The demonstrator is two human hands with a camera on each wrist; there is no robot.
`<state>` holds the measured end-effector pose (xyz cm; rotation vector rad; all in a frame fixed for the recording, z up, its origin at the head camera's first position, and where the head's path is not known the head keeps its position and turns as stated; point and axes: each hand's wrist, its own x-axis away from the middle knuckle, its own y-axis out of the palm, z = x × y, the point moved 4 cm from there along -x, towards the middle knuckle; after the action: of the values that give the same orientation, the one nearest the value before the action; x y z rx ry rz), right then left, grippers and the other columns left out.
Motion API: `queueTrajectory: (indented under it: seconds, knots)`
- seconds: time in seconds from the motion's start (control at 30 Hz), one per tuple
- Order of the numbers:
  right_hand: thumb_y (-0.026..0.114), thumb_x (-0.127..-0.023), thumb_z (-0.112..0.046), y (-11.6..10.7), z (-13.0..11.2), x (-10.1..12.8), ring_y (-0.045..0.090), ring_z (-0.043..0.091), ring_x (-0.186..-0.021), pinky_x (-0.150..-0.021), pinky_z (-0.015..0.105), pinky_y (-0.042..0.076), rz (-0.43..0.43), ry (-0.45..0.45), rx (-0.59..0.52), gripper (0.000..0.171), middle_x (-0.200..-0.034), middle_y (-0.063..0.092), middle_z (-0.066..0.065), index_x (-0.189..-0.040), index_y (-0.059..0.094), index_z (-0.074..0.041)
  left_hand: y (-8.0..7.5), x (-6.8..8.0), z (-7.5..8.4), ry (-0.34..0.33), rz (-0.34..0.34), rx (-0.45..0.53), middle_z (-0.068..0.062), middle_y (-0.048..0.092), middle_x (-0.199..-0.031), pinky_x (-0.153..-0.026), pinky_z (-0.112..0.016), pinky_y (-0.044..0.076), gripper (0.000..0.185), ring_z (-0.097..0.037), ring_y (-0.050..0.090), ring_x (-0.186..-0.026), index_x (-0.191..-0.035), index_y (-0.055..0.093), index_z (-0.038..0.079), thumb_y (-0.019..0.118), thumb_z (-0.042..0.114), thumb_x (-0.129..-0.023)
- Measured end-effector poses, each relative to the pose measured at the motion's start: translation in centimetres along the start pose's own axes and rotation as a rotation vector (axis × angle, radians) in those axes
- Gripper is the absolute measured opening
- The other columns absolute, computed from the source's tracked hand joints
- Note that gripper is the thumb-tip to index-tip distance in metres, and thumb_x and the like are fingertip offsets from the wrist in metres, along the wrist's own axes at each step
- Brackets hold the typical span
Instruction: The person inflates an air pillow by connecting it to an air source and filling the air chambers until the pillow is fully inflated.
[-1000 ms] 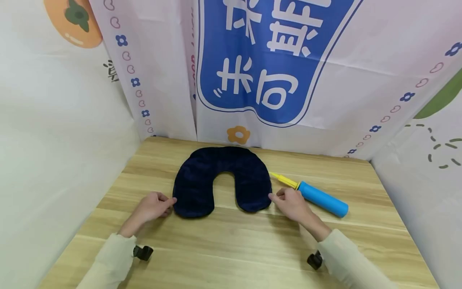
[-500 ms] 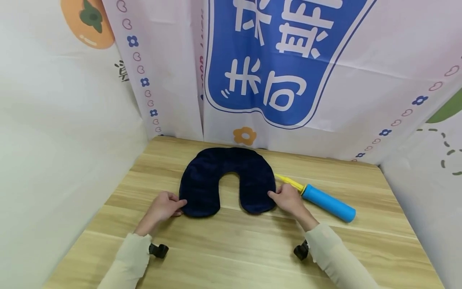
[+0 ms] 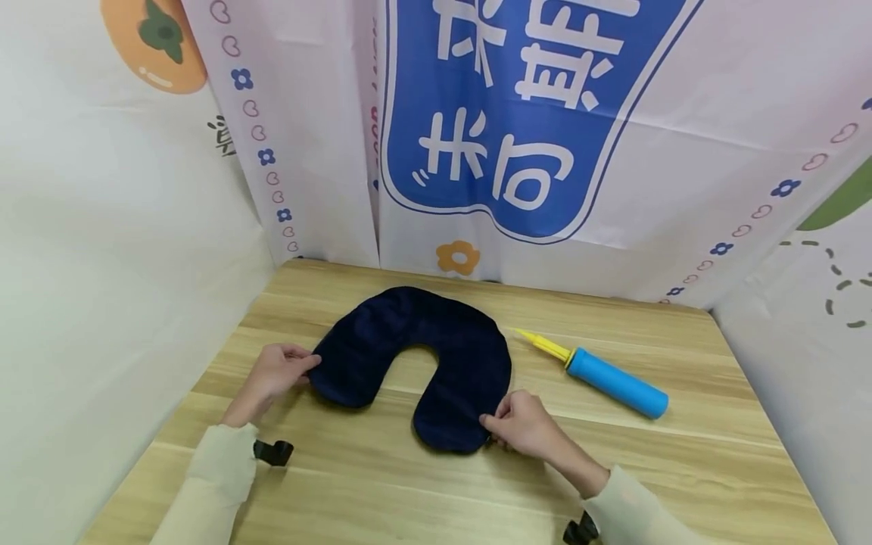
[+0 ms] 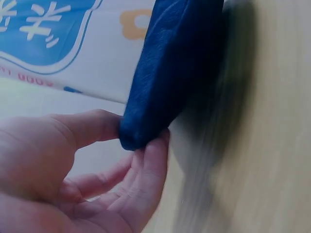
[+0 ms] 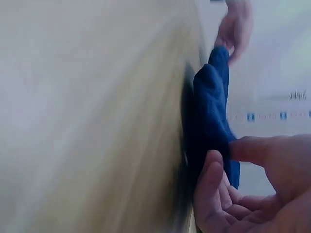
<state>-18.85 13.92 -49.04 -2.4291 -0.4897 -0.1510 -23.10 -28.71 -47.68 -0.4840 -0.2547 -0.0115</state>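
Note:
A dark navy U-shaped neck pillow (image 3: 470, 348) lies rather flat over the wooden table, its opening turned toward the person and tilted. My left hand (image 3: 275, 375) pinches the outer edge of its left arm between thumb and fingers; the left wrist view shows that edge of the pillow (image 4: 160, 73) between the thumb and fingers of the left hand (image 4: 97, 170). At the right arm's outer edge, my right hand (image 3: 523, 425) pinches the fabric. In the right wrist view the right hand (image 5: 252, 189) holds the near end of the pillow (image 5: 209, 116).
A blue hand pump (image 3: 616, 382) with a yellow nozzle lies on the table (image 3: 381, 492) to the right of the pillow. Printed cloth walls (image 3: 327, 136) stand along the back and both sides. Each wrist carries a small black camera mount.
Held by both hands, the pillow has turned: its right arm came nearer the person, its left arm went left and slightly up. The pump stays put.

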Motion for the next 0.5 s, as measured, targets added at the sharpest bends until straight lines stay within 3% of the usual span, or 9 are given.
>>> queueTrajectory:
  seconds: [0.1, 0.17, 0.27, 0.37, 0.43, 0.5]
  knots:
    - [0.072, -0.1, -0.031, -0.2, -0.5, 0.3, 0.062, 0.014, -0.048, -0.046, 0.024, 0.046, -0.065, -0.01, 0.051, 0.039, -0.057, 0.07, 0.004, -0.069, 0.073, -0.007, -0.6, -0.2, -0.2, -0.021, -0.006, -0.027, -0.013, 0.07, -0.113, -0.079, -0.031, 0.064, 0.041, -0.009, 0.07, -0.083, -0.125, 0.066, -0.01, 0.066, 0.026, -0.105]
    - [0.07, -0.101, -0.034, -1.1, -0.4, -0.1, 0.055, 0.011, -0.044, -0.044, 0.023, 0.04, -0.062, -0.005, 0.115, 0.046, -0.051, 0.063, 0.0, -0.064, 0.073, -0.008, -0.7, 0.0, -0.5, -0.054, -0.029, -0.05, -0.012, 0.073, -0.104, -0.076, -0.029, 0.064, 0.042, -0.009, 0.072, -0.078, -0.123, 0.066, -0.011, 0.065, 0.027, -0.106]
    - [0.068, -0.103, -0.036, -2.9, -0.1, -1.4, 0.046, 0.009, -0.045, -0.046, 0.024, 0.037, 0.019, 0.012, 0.186, 0.046, -0.05, 0.053, -0.005, -0.069, 0.075, -0.006, -0.7, 1.0, -1.3, -0.096, -0.085, -0.077, -0.01, 0.075, -0.087, -0.068, -0.026, 0.063, 0.043, -0.011, 0.073, -0.07, -0.12, 0.065, -0.015, 0.061, 0.025, -0.108]
    - [0.066, -0.104, -0.036, -4.5, 0.6, -3.2, 0.041, 0.01, -0.047, -0.049, 0.025, 0.037, 0.105, 0.036, 0.19, 0.04, -0.053, 0.047, -0.004, -0.083, 0.077, -0.003, -0.3, 2.0, -2.0, -0.111, -0.109, -0.02, -0.01, 0.075, -0.082, -0.065, -0.024, 0.063, 0.042, -0.011, 0.075, -0.068, -0.117, 0.065, -0.017, 0.061, 0.023, -0.108]
    - [0.066, -0.105, -0.036, -5.1, 1.2, -4.3, 0.041, 0.011, -0.047, -0.051, 0.025, 0.038, 0.135, 0.05, 0.175, 0.038, -0.056, 0.053, -0.002, -0.09, 0.078, -0.004, 0.3, 2.2, -2.2, -0.098, -0.106, 0.022, -0.009, 0.076, -0.081, -0.066, -0.023, 0.063, 0.039, -0.01, 0.075, -0.069, -0.114, 0.065, -0.016, 0.063, 0.022, -0.107]
    - [0.065, -0.105, -0.037, -5.3, 1.8, -5.3, 0.042, 0.011, -0.047, -0.05, 0.025, 0.036, 0.123, 0.068, 0.139, 0.039, -0.059, 0.06, 0.001, -0.088, 0.078, -0.005, 0.8, 2.2, -2.3, -0.101, -0.072, 0.066, -0.007, 0.076, -0.079, -0.066, -0.022, 0.063, 0.035, -0.009, 0.075, -0.068, -0.11, 0.065, -0.013, 0.066, 0.022, -0.105]
